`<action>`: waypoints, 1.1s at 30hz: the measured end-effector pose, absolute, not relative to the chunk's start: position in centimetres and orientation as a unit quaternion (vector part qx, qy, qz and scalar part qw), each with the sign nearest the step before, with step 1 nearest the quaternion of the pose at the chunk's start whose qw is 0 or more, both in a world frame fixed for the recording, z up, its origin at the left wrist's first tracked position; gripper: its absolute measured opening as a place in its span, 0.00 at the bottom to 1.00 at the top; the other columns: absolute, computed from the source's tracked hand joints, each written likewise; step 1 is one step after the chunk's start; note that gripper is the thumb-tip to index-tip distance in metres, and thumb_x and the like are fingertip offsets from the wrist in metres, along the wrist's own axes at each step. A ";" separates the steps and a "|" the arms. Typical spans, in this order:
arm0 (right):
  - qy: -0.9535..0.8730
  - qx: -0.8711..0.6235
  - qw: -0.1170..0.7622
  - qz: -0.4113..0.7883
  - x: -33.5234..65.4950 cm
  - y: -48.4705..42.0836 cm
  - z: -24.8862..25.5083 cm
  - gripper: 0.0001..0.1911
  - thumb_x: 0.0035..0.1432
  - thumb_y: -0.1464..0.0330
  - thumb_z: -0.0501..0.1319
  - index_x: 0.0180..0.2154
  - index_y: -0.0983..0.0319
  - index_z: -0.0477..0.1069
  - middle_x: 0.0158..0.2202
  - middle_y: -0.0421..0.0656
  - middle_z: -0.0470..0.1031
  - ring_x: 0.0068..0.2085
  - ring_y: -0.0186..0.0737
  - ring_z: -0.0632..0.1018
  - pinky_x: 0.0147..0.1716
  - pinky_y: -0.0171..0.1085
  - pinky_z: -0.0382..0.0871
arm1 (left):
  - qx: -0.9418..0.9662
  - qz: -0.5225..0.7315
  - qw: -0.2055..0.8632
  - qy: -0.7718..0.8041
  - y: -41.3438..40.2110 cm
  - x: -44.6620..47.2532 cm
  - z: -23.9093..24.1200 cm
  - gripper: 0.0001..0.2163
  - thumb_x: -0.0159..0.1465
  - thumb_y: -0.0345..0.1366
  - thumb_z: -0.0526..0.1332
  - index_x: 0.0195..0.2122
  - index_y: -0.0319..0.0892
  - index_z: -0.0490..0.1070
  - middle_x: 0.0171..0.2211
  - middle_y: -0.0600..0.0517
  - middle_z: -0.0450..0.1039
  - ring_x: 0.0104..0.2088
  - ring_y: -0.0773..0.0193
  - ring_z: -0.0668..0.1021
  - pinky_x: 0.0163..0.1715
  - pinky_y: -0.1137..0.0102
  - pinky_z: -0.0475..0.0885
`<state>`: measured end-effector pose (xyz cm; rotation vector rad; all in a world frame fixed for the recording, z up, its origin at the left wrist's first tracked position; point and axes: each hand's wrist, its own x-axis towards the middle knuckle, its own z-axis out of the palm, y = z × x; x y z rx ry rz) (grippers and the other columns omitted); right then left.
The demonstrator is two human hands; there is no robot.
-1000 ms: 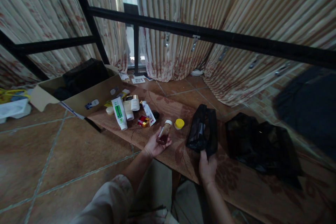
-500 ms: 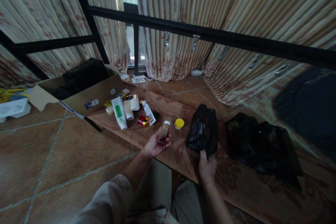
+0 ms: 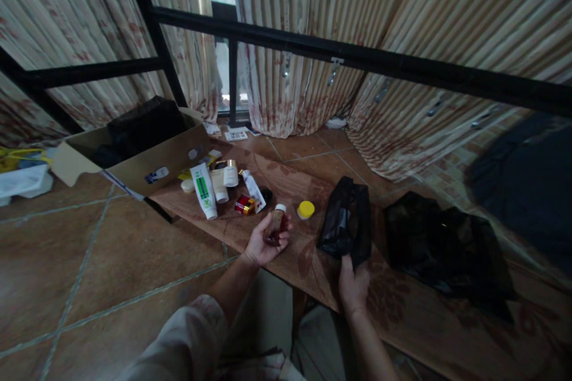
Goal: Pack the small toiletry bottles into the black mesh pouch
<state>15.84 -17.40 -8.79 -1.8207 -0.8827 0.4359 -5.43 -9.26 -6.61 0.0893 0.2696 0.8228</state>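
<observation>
- Resting in the left hand, a small bottle is gripped between the thumb and curled fingers. It is held just above the woven mat.
- Right hand: closed on the near lower edge of a black mesh pouch, which rises from the mat just right of the bottle. The two hands are apart, and the bottle and pouch do not touch.
- A yellow lid lies on the mat in the gap between the bottle's cap and the pouch.
- Beyond the left hand is a cluster of toiletries: a green-and-white tube, a white tube, a red-and-gold jar and other small containers. All sit near an open cardboard box with dark cloth inside.
- A larger black bag lies on the mat to the right of the pouch.
- A black metal rail crosses in front of striped curtains behind the mat.
- Bottle: slim, with a white cap, a pale label and dark reddish-brown contents. It is tilted, with the cap pointing away from the person. The label print is too dim to read.
</observation>
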 end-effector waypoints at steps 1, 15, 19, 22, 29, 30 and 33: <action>-0.367 -0.754 0.514 0.178 15.8 -17.4 -8.8 0.33 0.52 0.52 0.55 0.51 0.70 0.67 0.51 0.56 0.70 0.55 0.52 0.68 0.52 0.43 0.59 | 0.041 0.402 0.905 0.132 -9.3 -5.5 -6.6 0.18 0.62 0.44 0.52 0.43 0.35 0.68 0.35 0.45 0.67 0.24 0.73 0.64 0.20 0.78 0.63; -0.366 -0.758 0.509 0.180 15.9 -17.4 -8.9 0.32 0.53 0.53 0.54 0.52 0.70 0.67 0.51 0.56 0.70 0.54 0.51 0.69 0.51 0.43 0.59 | 0.012 0.394 0.905 0.159 -9.3 -5.5 -6.3 0.18 0.60 0.43 0.52 0.41 0.33 0.69 0.38 0.41 0.70 0.29 0.67 0.71 0.33 0.68 0.70; -0.370 -0.754 0.512 0.180 15.9 -17.4 -8.9 0.32 0.53 0.53 0.55 0.52 0.68 0.67 0.52 0.55 0.70 0.55 0.51 0.68 0.52 0.43 0.59 | 0.026 0.403 0.902 0.153 -9.2 -5.4 -6.4 0.19 0.59 0.42 0.52 0.43 0.33 0.69 0.38 0.42 0.72 0.33 0.63 0.73 0.41 0.61 0.69; -0.364 -0.757 0.510 0.186 15.9 -17.5 -8.9 0.32 0.53 0.53 0.55 0.52 0.68 0.67 0.51 0.55 0.70 0.54 0.51 0.68 0.52 0.43 0.59 | 0.025 0.403 0.903 0.145 -9.2 -5.4 -6.5 0.19 0.59 0.42 0.52 0.44 0.32 0.69 0.37 0.43 0.73 0.33 0.62 0.73 0.44 0.59 0.68; -0.366 -0.752 0.515 0.188 16.0 -17.4 -9.1 0.32 0.52 0.52 0.55 0.50 0.70 0.68 0.50 0.56 0.71 0.55 0.51 0.68 0.52 0.43 0.58 | 0.030 0.401 0.906 0.135 -9.2 -5.3 -6.9 0.20 0.59 0.41 0.53 0.44 0.30 0.69 0.36 0.42 0.73 0.32 0.62 0.73 0.44 0.61 0.68; -0.367 -0.752 0.515 0.187 16.0 -17.4 -9.1 0.32 0.52 0.52 0.55 0.51 0.70 0.68 0.51 0.56 0.70 0.55 0.51 0.68 0.52 0.43 0.58 | 0.031 0.402 0.905 0.133 -9.2 -5.3 -6.9 0.20 0.59 0.42 0.52 0.44 0.30 0.69 0.37 0.42 0.73 0.32 0.62 0.73 0.44 0.61 0.68; -0.362 -0.756 0.512 0.189 15.9 -17.4 -8.8 0.33 0.52 0.53 0.55 0.51 0.70 0.67 0.50 0.55 0.71 0.55 0.51 0.68 0.51 0.43 0.59 | 0.032 0.404 0.906 0.127 -9.2 -5.3 -7.0 0.21 0.59 0.42 0.52 0.45 0.29 0.69 0.37 0.41 0.73 0.32 0.62 0.73 0.44 0.62 0.68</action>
